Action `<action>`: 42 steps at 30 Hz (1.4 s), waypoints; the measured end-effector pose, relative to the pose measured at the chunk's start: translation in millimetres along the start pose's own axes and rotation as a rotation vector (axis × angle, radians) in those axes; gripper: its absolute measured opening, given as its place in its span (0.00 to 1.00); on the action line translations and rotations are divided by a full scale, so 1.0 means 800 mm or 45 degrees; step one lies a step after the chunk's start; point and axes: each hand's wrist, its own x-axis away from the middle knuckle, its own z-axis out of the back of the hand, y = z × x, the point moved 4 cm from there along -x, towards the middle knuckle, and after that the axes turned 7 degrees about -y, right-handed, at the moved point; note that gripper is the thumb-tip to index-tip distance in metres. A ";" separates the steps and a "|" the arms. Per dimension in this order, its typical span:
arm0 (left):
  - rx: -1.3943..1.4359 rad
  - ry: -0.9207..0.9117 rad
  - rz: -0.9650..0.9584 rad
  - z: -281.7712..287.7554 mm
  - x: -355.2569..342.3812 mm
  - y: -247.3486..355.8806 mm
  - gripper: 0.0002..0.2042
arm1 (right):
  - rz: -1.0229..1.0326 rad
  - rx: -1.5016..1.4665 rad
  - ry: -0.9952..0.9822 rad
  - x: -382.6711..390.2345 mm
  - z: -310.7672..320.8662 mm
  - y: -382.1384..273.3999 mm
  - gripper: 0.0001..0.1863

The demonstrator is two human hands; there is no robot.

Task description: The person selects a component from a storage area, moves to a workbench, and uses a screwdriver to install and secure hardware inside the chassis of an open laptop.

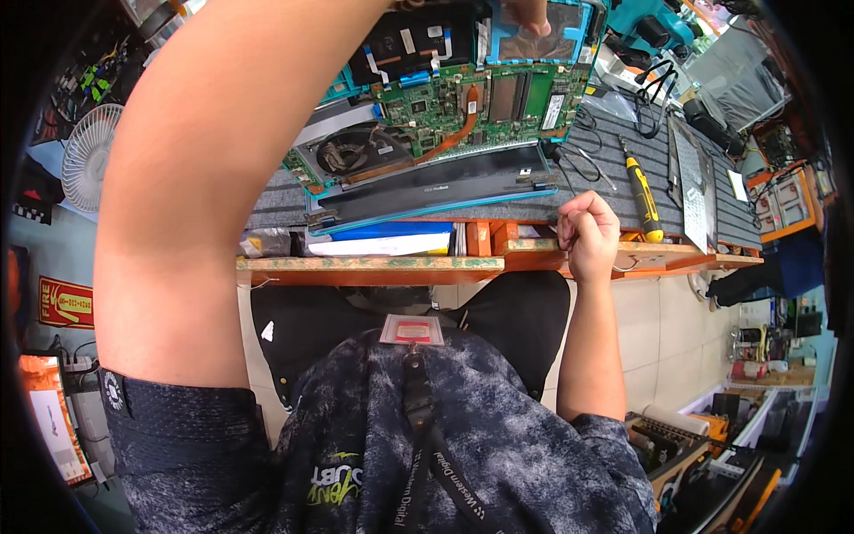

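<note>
An opened laptop (427,111) with a teal edge stands on the bench before me, its green circuit board bare. Its black fan (351,153) sits at the left, and a copper heat pipe (461,133) runs across the board. A dark hinged panel (436,194) spreads below it toward the bench's front. My left arm reaches up past the upper edge; only fingers of my left hand (532,18) show, over a blue-framed part, and their grip is hidden. My right hand (589,233) is curled closed beside the open drawer; what it holds, if anything, cannot be made out.
A yellow-and-black screwdriver (643,200) lies right of my right hand, beside a loose keyboard panel (689,182). Black cables (656,98) lie farther back. Below the bench edge is an open wooden drawer (374,264) with papers. A white fan (91,156) stands left.
</note>
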 end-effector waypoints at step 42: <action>3.153 0.205 -0.018 -0.304 0.076 0.043 0.12 | -0.424 -1.190 -0.256 0.075 -0.011 -0.068 0.26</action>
